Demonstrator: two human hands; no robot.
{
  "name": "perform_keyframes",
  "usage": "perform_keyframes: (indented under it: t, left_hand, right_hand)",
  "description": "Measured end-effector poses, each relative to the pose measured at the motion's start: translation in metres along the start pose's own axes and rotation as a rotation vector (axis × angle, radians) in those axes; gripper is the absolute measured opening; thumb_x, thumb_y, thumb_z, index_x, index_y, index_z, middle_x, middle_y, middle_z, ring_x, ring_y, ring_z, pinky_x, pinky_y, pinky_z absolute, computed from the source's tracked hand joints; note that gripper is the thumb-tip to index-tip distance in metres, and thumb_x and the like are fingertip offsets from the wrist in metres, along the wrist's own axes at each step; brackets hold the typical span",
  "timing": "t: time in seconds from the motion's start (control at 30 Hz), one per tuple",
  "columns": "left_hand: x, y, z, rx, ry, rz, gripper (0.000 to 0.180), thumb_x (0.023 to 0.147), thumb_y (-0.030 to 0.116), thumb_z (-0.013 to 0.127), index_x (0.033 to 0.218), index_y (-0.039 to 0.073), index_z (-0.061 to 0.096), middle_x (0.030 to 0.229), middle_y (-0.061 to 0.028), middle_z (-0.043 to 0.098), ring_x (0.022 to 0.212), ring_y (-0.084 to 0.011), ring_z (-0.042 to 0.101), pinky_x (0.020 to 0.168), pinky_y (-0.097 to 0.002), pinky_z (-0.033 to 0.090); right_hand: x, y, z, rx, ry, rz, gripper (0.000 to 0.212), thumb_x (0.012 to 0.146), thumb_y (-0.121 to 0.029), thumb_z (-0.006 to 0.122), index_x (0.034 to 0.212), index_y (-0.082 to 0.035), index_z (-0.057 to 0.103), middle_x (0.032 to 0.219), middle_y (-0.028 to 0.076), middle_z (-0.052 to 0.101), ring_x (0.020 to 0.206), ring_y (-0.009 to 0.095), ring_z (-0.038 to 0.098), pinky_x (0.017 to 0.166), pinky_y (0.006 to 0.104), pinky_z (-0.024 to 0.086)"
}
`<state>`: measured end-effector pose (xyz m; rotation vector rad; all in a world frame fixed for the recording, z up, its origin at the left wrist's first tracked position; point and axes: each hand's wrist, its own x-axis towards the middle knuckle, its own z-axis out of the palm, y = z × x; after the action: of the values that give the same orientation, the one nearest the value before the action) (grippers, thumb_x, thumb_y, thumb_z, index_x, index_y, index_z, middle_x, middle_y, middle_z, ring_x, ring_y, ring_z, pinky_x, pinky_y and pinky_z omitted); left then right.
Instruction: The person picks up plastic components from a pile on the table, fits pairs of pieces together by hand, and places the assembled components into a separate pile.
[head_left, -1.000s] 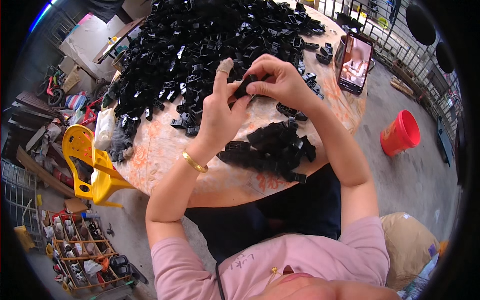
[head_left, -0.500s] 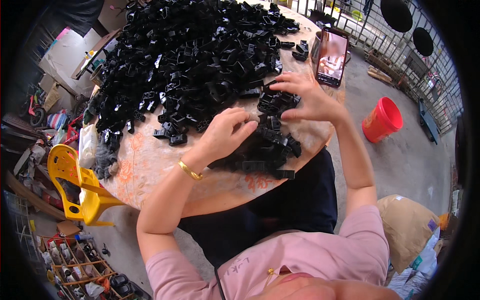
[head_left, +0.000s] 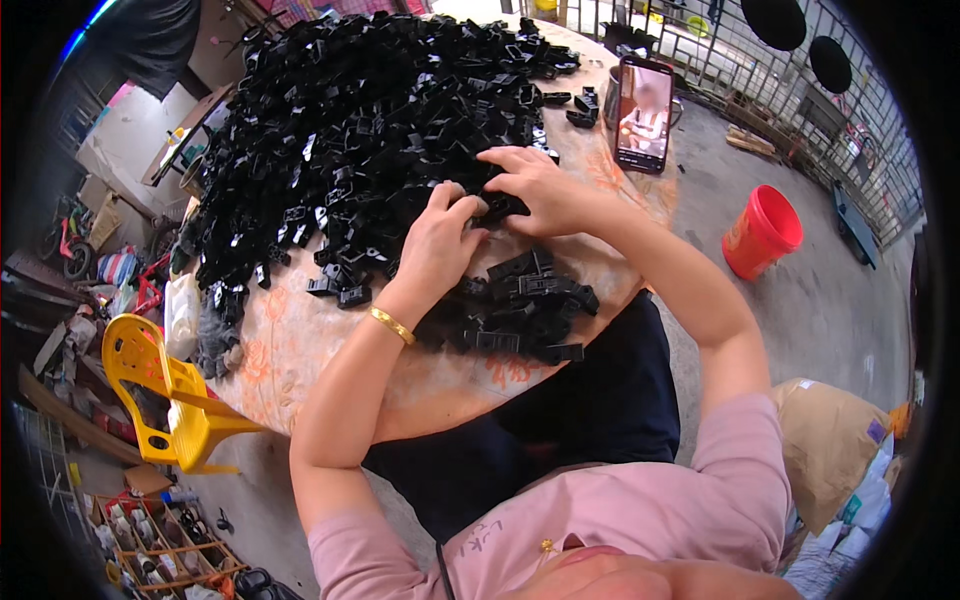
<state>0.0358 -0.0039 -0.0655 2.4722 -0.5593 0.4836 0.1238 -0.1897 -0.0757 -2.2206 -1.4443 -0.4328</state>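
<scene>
A big heap of small black plastic parts (head_left: pixel 370 110) covers most of the round table. At its near edge my left hand (head_left: pixel 437 247) has its fingers curled toward the thumb. Anything between them is lost against the black parts. Just right of it, my right hand (head_left: pixel 545 195) reaches in with fingers apart, thumb lower, and black parts lie between thumb and fingers. Both hands' fingertips are close together. A smaller group of black parts (head_left: pixel 525 310) lies nearer my body, below the hands.
A phone (head_left: pixel 643 112) stands upright at the table's right side. The tablecloth (head_left: pixel 290 340) has orange flower prints. A yellow plastic chair (head_left: pixel 180 400) is at the left, a red bucket (head_left: pixel 763 232) on the floor at the right, and a brown sack (head_left: pixel 830 440) near my right elbow.
My right hand has moved left, from above the smaller group to the heap's edge beside my left hand. My left hand has shifted slightly up and left.
</scene>
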Motion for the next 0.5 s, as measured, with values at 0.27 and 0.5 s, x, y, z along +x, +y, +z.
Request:
perform_keyframes:
  t: [0.27,0.5]
  left_hand:
    - [0.002,0.000,0.002,0.047,0.038,0.164,0.025,0.067,0.001,0.063,0.091,0.003,0.056,0.083,-0.0091,0.059,0.079,-0.0273,0.055,0.069,-0.0342,0.047]
    - [0.001,-0.007,-0.015,-0.802,0.217,-0.366,0.038,0.082,-0.001,0.053,0.120,0.000,0.048,0.093,-0.0038,0.060,0.080,-0.0075,0.055,0.065,-0.0212,0.046]
  right_hand:
    - [0.006,-0.010,-0.008,-0.148,-0.021,-0.071,0.007,0.066,-0.007,0.066,0.070,-0.006,0.061,0.116,0.010,0.052,0.115,0.028,0.044,0.093,0.0412,0.036]
    - [0.043,-0.021,-0.018,0.281,0.398,0.023,0.018,0.070,-0.001,0.067,0.086,-0.004,0.060,0.092,0.006,0.061,0.072,0.017,0.058,0.062,0.0282,0.047]
